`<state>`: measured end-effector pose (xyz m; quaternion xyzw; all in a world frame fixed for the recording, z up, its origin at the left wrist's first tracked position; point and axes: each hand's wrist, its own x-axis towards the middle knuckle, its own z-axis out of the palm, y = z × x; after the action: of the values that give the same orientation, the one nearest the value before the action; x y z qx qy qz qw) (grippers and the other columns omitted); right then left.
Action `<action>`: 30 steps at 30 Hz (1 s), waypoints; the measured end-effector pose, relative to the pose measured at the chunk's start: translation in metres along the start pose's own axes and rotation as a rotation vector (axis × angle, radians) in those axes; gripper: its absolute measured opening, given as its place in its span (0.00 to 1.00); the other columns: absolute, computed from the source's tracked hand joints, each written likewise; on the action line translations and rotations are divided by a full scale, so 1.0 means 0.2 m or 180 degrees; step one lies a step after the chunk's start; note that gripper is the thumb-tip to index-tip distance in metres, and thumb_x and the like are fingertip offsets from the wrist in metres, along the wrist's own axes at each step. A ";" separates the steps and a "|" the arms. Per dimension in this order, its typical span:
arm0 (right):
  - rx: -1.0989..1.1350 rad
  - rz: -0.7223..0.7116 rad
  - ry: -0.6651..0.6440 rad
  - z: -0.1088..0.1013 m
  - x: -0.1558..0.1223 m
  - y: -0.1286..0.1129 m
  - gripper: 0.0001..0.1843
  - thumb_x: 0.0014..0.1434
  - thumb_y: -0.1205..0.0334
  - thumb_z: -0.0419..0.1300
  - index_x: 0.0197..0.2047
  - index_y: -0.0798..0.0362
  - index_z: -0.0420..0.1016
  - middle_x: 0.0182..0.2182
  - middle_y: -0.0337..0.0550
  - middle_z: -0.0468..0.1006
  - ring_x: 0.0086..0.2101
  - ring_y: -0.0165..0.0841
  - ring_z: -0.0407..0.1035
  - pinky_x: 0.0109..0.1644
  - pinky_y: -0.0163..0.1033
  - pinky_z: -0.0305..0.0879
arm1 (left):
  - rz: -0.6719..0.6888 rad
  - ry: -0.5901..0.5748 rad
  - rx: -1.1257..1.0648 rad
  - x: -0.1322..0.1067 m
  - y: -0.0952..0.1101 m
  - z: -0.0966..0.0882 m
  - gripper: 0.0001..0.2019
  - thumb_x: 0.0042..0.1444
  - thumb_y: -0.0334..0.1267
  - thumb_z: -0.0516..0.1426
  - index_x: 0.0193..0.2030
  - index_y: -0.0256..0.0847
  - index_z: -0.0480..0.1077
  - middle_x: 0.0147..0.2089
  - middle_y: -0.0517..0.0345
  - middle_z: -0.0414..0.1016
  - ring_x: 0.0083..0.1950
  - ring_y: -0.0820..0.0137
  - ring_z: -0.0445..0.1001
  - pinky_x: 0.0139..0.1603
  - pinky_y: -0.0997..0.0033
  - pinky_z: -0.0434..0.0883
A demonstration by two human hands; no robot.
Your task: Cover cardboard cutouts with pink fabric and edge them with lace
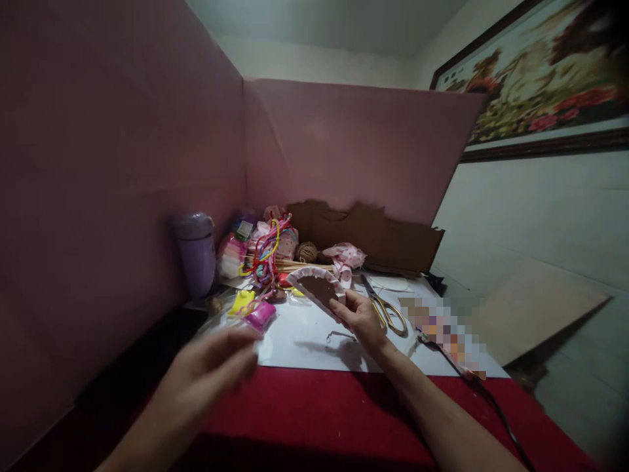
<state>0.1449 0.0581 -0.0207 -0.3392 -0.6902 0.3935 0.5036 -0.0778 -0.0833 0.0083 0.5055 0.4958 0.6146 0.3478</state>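
Note:
Between the thumb and fingers of my right hand (362,319) is a half-round piece of brown cardboard (319,288). Pale pink patterned fabric is gathered along its curved edge. It is held up over a white sheet (304,341), tilted, with its shadow below. My left hand (211,370) is in the air at the near left, apart from the cardboard piece and smeared by motion. Nearest to it are a magenta packet (261,316) and a yellow packet (242,303). Gold-handled scissors (393,319) lie just right of my right hand.
Colourful fuzzy stems (268,252), a twine ball (306,252) and crumpled pink fabric (346,254) are piled at the back. A purple tumbler (195,255) stands at left. A torn cardboard sheet (363,236) leans behind. A black cord (496,406) crosses the red cloth (304,413) at right.

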 end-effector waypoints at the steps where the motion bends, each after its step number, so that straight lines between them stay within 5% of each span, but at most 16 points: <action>1: 0.0096 0.0058 -0.0058 -0.01 0.00 -0.01 0.17 0.51 0.53 0.60 0.21 0.51 0.58 0.14 0.31 0.60 0.16 0.24 0.50 0.19 0.32 0.45 | 0.0003 -0.0005 0.0026 0.08 0.06 0.06 0.10 0.48 0.43 0.61 0.36 0.43 0.73 0.33 0.57 0.74 0.31 0.69 0.71 0.27 0.72 0.69; 4: 0.0243 0.0146 -0.0081 -0.05 -0.01 -0.05 0.16 0.50 0.52 0.60 0.22 0.52 0.60 0.15 0.31 0.60 0.15 0.23 0.48 0.18 0.32 0.43 | 0.0249 0.0452 -0.0523 0.37 0.12 0.24 0.14 0.47 0.46 0.61 0.36 0.40 0.70 0.32 0.59 0.74 0.30 0.72 0.71 0.27 0.75 0.67; 8: 0.0252 0.0132 -0.0054 -0.08 0.01 -0.05 0.17 0.49 0.51 0.60 0.23 0.52 0.60 0.15 0.31 0.59 0.16 0.23 0.48 0.17 0.31 0.43 | -0.0300 -0.0527 -0.0907 0.60 -0.02 0.38 0.21 0.49 0.54 0.57 0.35 0.34 0.73 0.31 0.51 0.76 0.28 0.69 0.73 0.26 0.73 0.69; 12: 0.0134 0.0211 -0.0156 -0.07 0.02 -0.01 0.15 0.48 0.52 0.60 0.22 0.52 0.61 0.15 0.31 0.58 0.17 0.24 0.49 0.18 0.31 0.43 | -0.0532 -0.1080 -0.1278 0.56 -0.16 0.35 0.22 0.49 0.53 0.58 0.38 0.32 0.73 0.31 0.49 0.76 0.28 0.69 0.73 0.25 0.71 0.71; 18: 0.0165 0.0258 -0.0239 -0.04 0.01 -0.01 0.15 0.48 0.52 0.60 0.22 0.52 0.61 0.15 0.31 0.57 0.17 0.23 0.46 0.18 0.31 0.41 | -0.0494 -0.0954 -0.1197 0.51 -0.20 0.32 0.15 0.43 0.44 0.64 0.31 0.33 0.73 0.26 0.56 0.72 0.25 0.72 0.71 0.26 0.69 0.73; 24: 0.0159 0.0332 -0.0140 -0.05 0.01 -0.02 0.13 0.50 0.53 0.58 0.24 0.52 0.62 0.16 0.30 0.57 0.16 0.23 0.46 0.18 0.32 0.43 | -0.0575 -0.1097 -0.1285 0.50 -0.19 0.34 0.14 0.44 0.43 0.64 0.34 0.33 0.75 0.30 0.53 0.74 0.28 0.71 0.73 0.32 0.68 0.74; 30: 0.0164 0.0170 -0.0329 -0.05 0.01 -0.03 0.12 0.49 0.54 0.59 0.24 0.52 0.64 0.17 0.32 0.59 0.18 0.25 0.50 0.20 0.31 0.47 | -0.0630 -0.1252 -0.1034 0.48 -0.17 0.34 0.19 0.50 0.50 0.58 0.38 0.33 0.74 0.34 0.48 0.75 0.31 0.67 0.73 0.29 0.66 0.75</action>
<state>0.1545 0.0589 -0.0137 -0.3236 -0.6956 0.4415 0.4653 -0.0387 0.0316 0.0024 0.5018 0.3606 0.5390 0.5723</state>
